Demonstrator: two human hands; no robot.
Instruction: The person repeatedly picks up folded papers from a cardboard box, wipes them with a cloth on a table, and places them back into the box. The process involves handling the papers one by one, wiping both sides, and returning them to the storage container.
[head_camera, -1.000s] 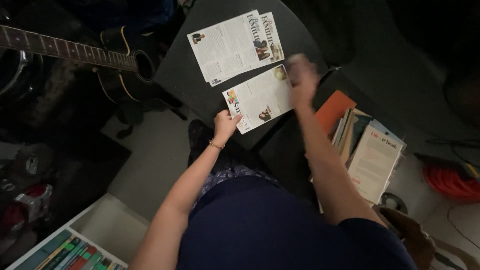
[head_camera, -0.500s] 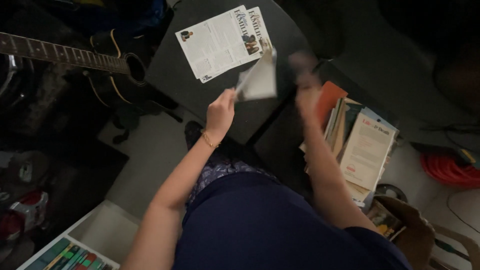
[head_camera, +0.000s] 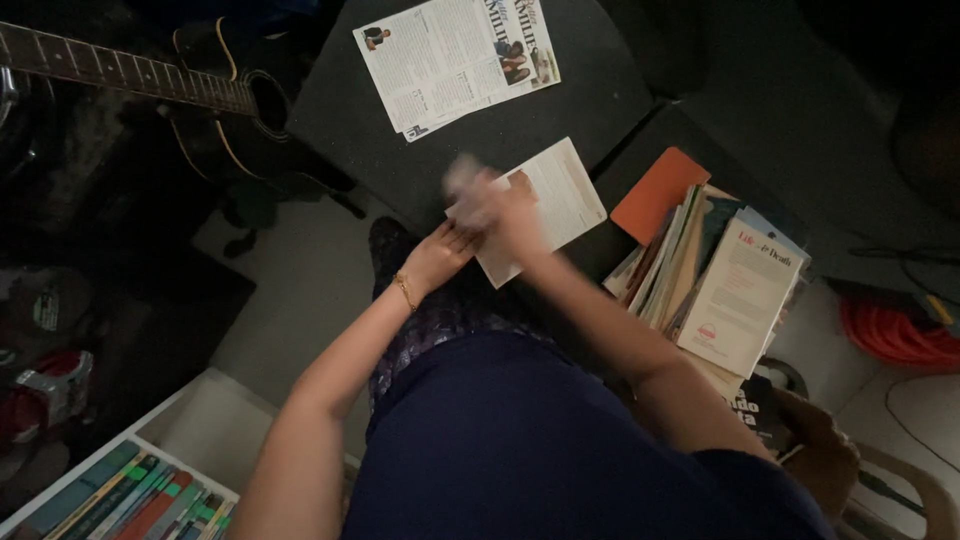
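- Pressing down, the right hand (head_camera: 490, 205), blurred, lay on the pale printed paper leaflet (head_camera: 545, 205); its grip could not be told.
- Left hand (head_camera: 440, 255), fingers open, touched the leaflet's near edge.
- Half a second earlier the leaflet was lifted; now it lay flat on the black table (head_camera: 600, 90), below the white printed newsletter sheets (head_camera: 455, 55).

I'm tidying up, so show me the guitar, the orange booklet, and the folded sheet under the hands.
guitar (head_camera: 215, 95), head view, on its dark body.
orange booklet (head_camera: 660, 193), head view, on its cover.
folded sheet (head_camera: 565, 195), head view, on its bare right half.

Left hand (head_camera: 440, 255) and blurred right hand (head_camera: 490, 205) meet, arms outstretched
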